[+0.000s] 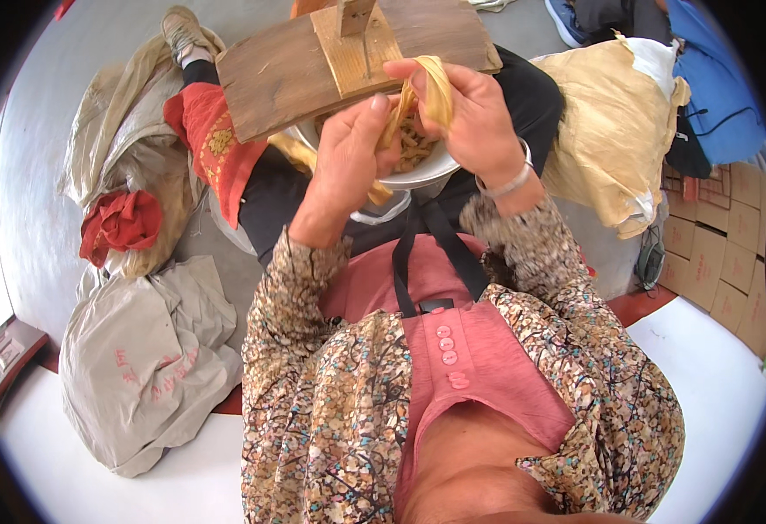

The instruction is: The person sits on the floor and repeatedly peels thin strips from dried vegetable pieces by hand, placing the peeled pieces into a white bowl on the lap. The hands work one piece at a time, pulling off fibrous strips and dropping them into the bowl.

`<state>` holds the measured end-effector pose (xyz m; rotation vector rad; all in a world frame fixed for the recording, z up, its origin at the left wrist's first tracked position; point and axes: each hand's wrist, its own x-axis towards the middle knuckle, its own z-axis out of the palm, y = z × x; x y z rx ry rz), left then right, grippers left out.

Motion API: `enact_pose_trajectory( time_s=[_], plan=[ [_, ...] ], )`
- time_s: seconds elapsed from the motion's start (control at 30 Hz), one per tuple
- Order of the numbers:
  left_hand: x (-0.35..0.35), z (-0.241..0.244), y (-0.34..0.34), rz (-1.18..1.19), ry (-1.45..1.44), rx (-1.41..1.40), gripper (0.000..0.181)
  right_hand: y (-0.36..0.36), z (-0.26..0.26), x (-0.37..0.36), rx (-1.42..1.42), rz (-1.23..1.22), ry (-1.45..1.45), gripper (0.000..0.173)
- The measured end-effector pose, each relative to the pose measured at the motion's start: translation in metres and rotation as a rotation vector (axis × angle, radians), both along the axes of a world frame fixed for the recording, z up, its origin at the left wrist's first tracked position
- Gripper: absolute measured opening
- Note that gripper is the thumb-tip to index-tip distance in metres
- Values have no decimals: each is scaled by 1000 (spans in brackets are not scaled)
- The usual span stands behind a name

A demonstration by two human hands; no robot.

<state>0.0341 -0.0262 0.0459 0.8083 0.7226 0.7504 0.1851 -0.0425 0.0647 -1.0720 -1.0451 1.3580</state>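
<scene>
A twisted yellow strip point(442, 95), perhaps cloth or leaf, runs between my two hands. My left hand point(357, 147) pinches its lower end between thumb and fingers. The upper part loops over the fingers of my right hand point(475, 114), which grips it and wears a bracelet point(511, 180) at the wrist. Just beneath the hands is a white basin point(425, 175) with many short brownish-yellow pieces point(416, 147) in it. More yellow material hangs at the basin's left side. A wooden board point(278, 72) with an upright wooden post point(355, 16) lies beyond my hands, partly over the basin.
A red cloth point(209, 147) covers one knee. Pale sacks point(147, 360) and a crumpled red cloth point(124, 223) lie at left. A stuffed yellowish sack point(609, 124) stands at right, near stacked cardboard boxes point(707, 262). Part of another person point(619, 19) shows at upper right.
</scene>
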Motion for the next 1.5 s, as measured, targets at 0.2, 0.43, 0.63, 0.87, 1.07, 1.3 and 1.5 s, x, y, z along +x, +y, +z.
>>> enact_pose_trajectory(
  time_s=[0.2,0.43,0.63,0.87,1.07,1.3,1.5],
  plan=[
    [22,-8,-9,64,37,114,31,8,-42,1,265,-201,-595,23],
    [5,-38,5,-196,-180,-104,26,9,-42,9,566,-308,-1051,10],
    [-3,-49,-7,-69,648,757,13,-5,-48,20,567,-114,-1309,10],
    [15,-62,-22,215,852,952,9,-19,-79,9,275,-203,-1015,10],
    [4,-62,-4,-252,50,-207,7,-13,-77,21,521,-239,-1190,10],
    [4,-62,-20,18,683,566,12,-10,-75,18,401,-156,-893,7],
    [-2,-60,-29,204,926,1286,24,-28,-95,16,-178,136,-128,25]
  ],
)
